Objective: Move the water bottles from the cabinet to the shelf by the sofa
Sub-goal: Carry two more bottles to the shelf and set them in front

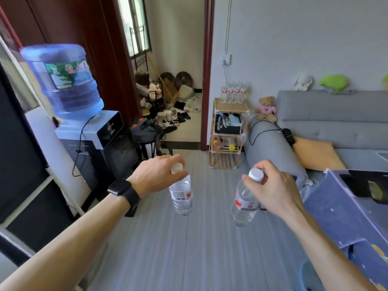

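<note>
My left hand (156,177), with a black watch on its wrist, grips a clear water bottle (182,196) by its white cap, so the bottle hangs over the floor. In the same way my right hand (273,189) holds a second water bottle (243,204) by the cap. Ahead, a light wooden shelf (228,133) stands against the wall beside the grey sofa (327,122). Several water bottles (234,92) with red-and-white labels stand on its top board. The cabinet is not clearly in view.
A water dispenser (69,85) with a big blue jug stands at the left on a dark cabinet. A doorway (180,91) ahead opens on scattered shoes and clutter. A blue cardboard box (352,206) sits at the right. Grey striped floor (189,248) lies between me and the shelf.
</note>
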A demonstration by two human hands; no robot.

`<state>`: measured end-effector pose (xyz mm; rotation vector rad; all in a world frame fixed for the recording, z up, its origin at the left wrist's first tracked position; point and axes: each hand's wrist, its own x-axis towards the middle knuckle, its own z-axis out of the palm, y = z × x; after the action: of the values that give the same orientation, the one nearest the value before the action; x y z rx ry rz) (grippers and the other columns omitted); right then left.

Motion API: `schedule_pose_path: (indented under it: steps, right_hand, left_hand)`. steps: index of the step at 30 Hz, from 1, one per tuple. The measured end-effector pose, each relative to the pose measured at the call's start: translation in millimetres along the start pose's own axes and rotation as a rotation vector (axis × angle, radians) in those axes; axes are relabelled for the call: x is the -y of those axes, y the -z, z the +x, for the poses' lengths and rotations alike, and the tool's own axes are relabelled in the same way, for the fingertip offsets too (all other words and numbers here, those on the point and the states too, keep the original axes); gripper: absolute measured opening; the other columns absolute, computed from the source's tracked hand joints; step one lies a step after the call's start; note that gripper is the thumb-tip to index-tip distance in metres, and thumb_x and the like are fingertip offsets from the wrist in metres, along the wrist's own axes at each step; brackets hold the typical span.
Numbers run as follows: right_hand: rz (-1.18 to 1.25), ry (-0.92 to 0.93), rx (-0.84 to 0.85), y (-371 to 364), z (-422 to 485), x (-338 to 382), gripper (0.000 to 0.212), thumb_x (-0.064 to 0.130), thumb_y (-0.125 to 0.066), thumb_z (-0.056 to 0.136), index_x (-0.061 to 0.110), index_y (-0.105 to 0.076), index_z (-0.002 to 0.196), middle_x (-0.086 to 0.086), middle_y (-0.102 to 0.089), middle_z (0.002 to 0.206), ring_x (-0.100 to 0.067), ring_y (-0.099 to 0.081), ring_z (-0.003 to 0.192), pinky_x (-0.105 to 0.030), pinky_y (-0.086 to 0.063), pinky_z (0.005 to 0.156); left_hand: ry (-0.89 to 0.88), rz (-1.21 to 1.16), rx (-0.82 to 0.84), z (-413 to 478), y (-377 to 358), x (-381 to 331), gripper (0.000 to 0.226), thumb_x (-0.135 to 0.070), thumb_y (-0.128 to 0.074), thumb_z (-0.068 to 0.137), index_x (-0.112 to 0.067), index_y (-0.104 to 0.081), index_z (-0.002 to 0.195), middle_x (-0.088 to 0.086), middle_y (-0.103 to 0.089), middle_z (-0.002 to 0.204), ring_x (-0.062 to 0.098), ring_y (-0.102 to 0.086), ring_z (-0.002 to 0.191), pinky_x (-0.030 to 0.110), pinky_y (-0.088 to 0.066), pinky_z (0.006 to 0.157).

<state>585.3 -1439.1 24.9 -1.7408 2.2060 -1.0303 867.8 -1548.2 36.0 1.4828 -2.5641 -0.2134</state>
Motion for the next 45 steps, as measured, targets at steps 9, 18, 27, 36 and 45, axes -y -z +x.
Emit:
schedule_pose_path:
  steps: [9,18,27,36,45]
  right_hand:
    - [-0.043,-0.104,0.014,-64.3,167.9,-51.2,0.028,0.051,-0.069,0.08,0.029,-0.053,0.086,0.009,-0.067,0.072,-0.023,-0.06,0.077,-0.037,-0.051,0.067]
    - [-0.067,-0.194,-0.033,-100.2,331.9,-76.8,0.027,0.047,-0.071,0.081,0.027,-0.055,0.09,0.005,-0.068,0.076,-0.027,-0.061,0.078,-0.037,-0.05,0.067]
    - [-0.058,-0.27,0.029,-150.1,489.2,-140.8,0.029,0.05,-0.072,0.078,0.029,-0.053,0.084,0.011,-0.065,0.069,-0.017,-0.062,0.072,-0.034,-0.051,0.063]
    - [-0.054,-0.235,0.125,-176.3,677.6,-214.3,0.029,0.053,-0.069,0.079,0.033,-0.048,0.082,0.01,-0.062,0.064,-0.012,-0.06,0.067,-0.034,-0.048,0.059]
    - [-0.127,-0.213,0.128,-212.1,843.3,-265.7,0.029,0.056,-0.064,0.083,0.033,-0.049,0.091,0.012,-0.062,0.072,-0.021,-0.058,0.072,-0.035,-0.046,0.061]
  left_hand:
    - [-0.073,-0.028,0.032,195.2,-49.4,52.0,0.026,-0.066,-0.045,0.089,-0.043,-0.048,0.1,-0.014,-0.06,0.093,0.011,-0.06,0.081,0.038,-0.055,0.071]
    - [-0.128,-0.039,0.159,383.8,-73.9,96.2,0.023,-0.062,-0.046,0.09,-0.043,-0.047,0.103,-0.013,-0.06,0.098,0.014,-0.058,0.085,0.035,-0.048,0.072]
    - [-0.152,0.009,0.175,562.9,-89.6,122.6,0.027,-0.068,-0.045,0.088,-0.045,-0.048,0.102,-0.015,-0.055,0.093,0.01,-0.058,0.081,0.03,-0.049,0.065]
    - [-0.027,0.013,0.147,753.7,-101.5,125.4,0.028,-0.068,-0.043,0.088,-0.045,-0.049,0.102,-0.014,-0.062,0.091,0.009,-0.059,0.078,0.031,-0.048,0.065]
    - [0.074,-0.118,-0.021,923.6,-123.5,125.2,0.028,-0.063,-0.044,0.091,-0.04,-0.049,0.107,-0.015,-0.056,0.101,0.016,-0.06,0.087,0.035,-0.05,0.071]
